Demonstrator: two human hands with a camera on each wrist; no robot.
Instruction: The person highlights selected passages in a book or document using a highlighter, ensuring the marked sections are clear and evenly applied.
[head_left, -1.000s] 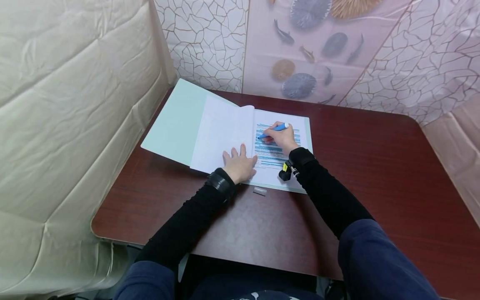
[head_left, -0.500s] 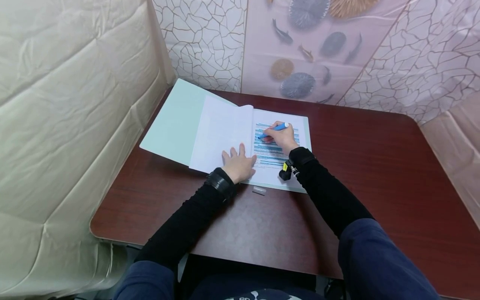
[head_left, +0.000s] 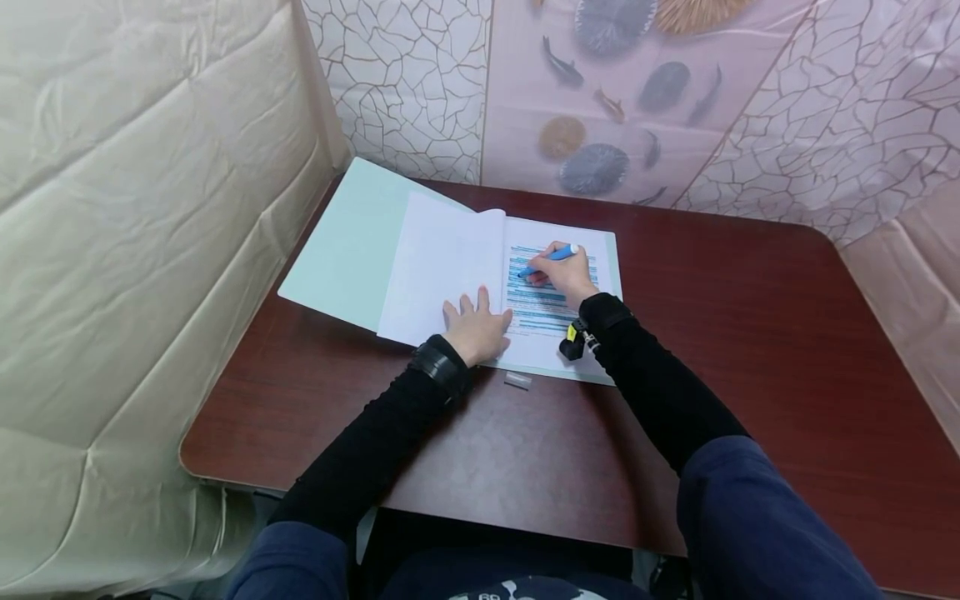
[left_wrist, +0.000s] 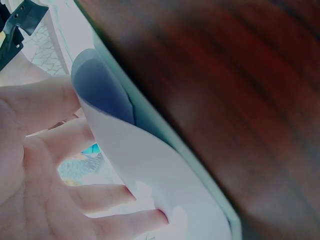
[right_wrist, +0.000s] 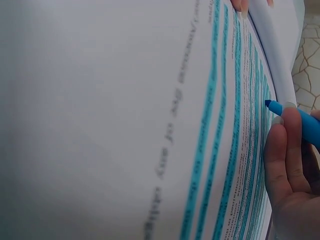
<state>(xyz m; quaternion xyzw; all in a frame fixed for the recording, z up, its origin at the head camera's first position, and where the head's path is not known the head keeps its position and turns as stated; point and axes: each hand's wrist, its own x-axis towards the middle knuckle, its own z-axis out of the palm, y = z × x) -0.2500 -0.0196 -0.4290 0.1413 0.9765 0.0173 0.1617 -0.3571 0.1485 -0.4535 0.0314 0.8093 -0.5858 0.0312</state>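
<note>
My right hand [head_left: 564,273] grips a blue highlighter [head_left: 558,253], its dark tip down at the printed lines of the right-hand page [head_left: 555,350]. Many of those lines carry blue highlighting, seen large in the right wrist view, where the highlighter [right_wrist: 310,125] points at the far lines. My left hand [head_left: 477,331] rests with fingers spread on the blank left-hand page [head_left: 442,258], its thumb by the fold. In the left wrist view that page [left_wrist: 145,150] curls up beside the fingers. Both pages lie in an open pale green folder [head_left: 341,242].
A small clear-grey piece [head_left: 517,381] lies on the reddish-brown table [head_left: 750,333] just below the folder's lower edge. A quilted cream covering [head_left: 150,208] rises at the left, and a patterned wall [head_left: 412,92] stands behind the table.
The highlighter's tip has shifted very slightly right along a line relative to the page. My left hand stays in place, and the head view has drifted slightly.
</note>
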